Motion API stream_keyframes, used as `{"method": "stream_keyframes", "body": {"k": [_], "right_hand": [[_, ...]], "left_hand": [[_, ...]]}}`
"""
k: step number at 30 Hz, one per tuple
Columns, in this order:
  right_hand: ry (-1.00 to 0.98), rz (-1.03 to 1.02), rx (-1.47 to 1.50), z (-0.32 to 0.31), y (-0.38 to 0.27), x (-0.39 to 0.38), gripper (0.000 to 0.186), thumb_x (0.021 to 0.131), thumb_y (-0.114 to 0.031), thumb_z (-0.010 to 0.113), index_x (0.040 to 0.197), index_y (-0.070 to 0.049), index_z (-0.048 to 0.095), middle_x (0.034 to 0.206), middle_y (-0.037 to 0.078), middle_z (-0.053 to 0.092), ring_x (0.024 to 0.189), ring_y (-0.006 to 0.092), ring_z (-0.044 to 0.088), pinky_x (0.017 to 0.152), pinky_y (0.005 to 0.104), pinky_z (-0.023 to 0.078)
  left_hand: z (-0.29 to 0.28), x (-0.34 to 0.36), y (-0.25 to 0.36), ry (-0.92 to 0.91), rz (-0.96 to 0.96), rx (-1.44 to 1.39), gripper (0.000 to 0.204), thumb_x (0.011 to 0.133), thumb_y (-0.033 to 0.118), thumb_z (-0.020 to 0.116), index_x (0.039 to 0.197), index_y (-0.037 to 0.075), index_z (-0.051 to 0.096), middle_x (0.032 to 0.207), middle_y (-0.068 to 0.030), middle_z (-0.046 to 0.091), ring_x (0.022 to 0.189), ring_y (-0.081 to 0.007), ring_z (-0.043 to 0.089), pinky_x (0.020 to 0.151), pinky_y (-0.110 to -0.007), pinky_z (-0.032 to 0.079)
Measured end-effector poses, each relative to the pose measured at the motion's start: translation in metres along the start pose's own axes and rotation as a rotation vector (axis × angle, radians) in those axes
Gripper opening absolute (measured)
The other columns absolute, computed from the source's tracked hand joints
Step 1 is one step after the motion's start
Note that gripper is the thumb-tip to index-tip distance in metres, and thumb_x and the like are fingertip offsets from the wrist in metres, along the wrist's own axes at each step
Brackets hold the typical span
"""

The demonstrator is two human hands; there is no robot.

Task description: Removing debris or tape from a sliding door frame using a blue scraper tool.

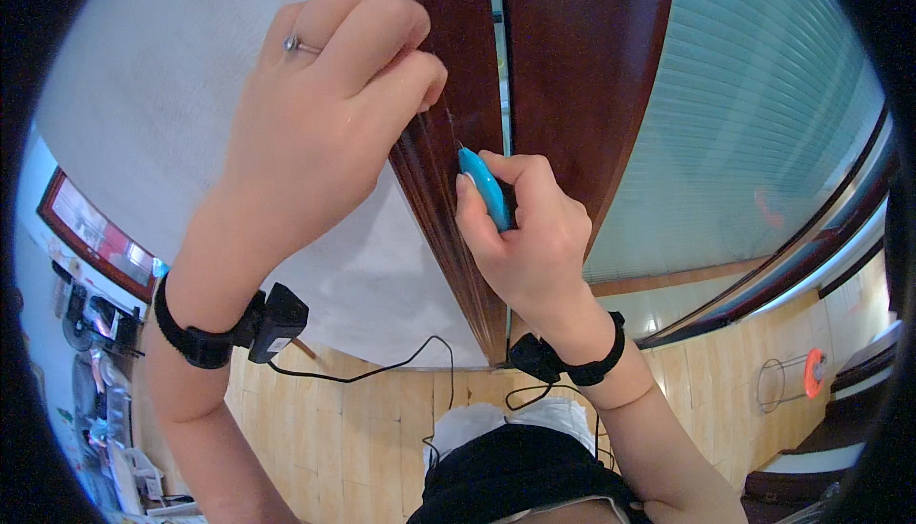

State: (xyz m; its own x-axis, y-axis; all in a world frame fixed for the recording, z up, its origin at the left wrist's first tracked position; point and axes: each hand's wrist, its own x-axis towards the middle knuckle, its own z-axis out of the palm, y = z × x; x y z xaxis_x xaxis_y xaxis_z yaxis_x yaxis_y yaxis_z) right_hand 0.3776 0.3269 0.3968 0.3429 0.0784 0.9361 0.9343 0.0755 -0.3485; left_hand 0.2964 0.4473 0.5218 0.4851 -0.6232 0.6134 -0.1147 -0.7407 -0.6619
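My left hand (339,104) is closed, fingertips curled beside the dark wooden door frame (434,238); what it pinches, if anything, is hidden, though a faint thin line shows below it. Lower and to its right, my right hand (534,228) grips a small turquoise tool (482,182), thumb on its white part. The tool's narrow tip points up toward my left hand, in front of the frame. Both wrists wear black straps with small modules and cables.
A white wall (143,94) is on the left, a dark door (572,66) with a ribbed glass panel (735,142) on the right. Below are a wooden floor (324,429), cluttered furniture at far left, and a red-topped wire stand (813,371) near dark steps (811,433).
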Motion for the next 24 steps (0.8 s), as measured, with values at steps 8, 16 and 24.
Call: {"method": "stream_keyframes", "body": {"k": [8,16,24], "right_hand": [[0.002,0.020,0.022,-0.005,0.001,-0.006,0.019,0.073,-0.005,0.069,0.086,0.002,0.057,0.071,0.013,0.059,0.055,0.0252,0.061,0.049,0.0309,0.049],[0.038,0.024,0.076,-0.010,0.002,-0.003,0.022,0.073,-0.004,0.071,0.088,0.002,0.057,0.071,0.013,0.062,0.055,0.0220,0.062,0.049,0.0289,0.049],[0.075,-0.032,0.092,-0.001,0.004,0.010,0.019,0.075,-0.005,0.070,0.089,0.000,0.058,0.071,0.010,0.062,0.057,0.0155,0.061,0.050,0.0250,0.049]], "left_hand": [[-0.002,-0.017,0.011,-0.026,-0.087,0.007,0.011,0.066,0.010,0.060,0.076,0.007,0.056,0.090,-0.0048,0.052,0.087,-0.0227,0.050,0.074,-0.033,0.038],[0.003,-0.018,0.021,0.077,-0.183,-0.072,0.014,0.066,0.006,0.067,0.078,0.006,0.060,0.086,-0.0067,0.050,0.080,-0.0250,0.047,0.070,-0.033,0.038],[0.013,-0.015,0.017,0.166,-0.228,-0.113,0.017,0.066,0.002,0.068,0.081,0.005,0.061,0.087,-0.0076,0.049,0.079,-0.0242,0.047,0.066,-0.032,0.038]]}}
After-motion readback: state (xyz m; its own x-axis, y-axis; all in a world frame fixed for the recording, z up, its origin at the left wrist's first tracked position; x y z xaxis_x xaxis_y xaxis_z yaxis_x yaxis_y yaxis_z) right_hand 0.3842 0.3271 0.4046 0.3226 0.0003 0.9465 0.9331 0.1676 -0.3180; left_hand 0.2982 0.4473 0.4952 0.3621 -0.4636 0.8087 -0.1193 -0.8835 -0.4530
